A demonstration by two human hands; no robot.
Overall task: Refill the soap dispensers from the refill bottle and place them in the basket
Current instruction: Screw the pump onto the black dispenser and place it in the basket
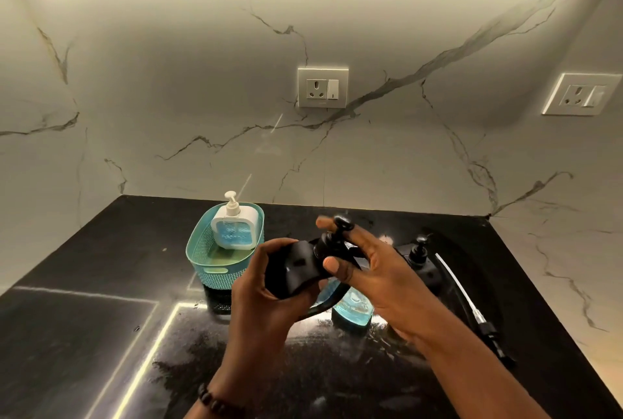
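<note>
Two hands are working a black soap dispenser above the table.
Left hand is gripping the rigid, glossy, likely slippery body; right hand is pinching the pump head. Hold the body, not the pump. White dispenser is standing in the teal basket.

You have one view only, the wide-angle camera on your head. It looks forward and down over the black countertop toward the marble backsplash, which fills the upper half of the frame. Your left hand and right hand sit close below the lens, low and centred. Straight edges bow near the borders. No second view overlaps it.
</note>
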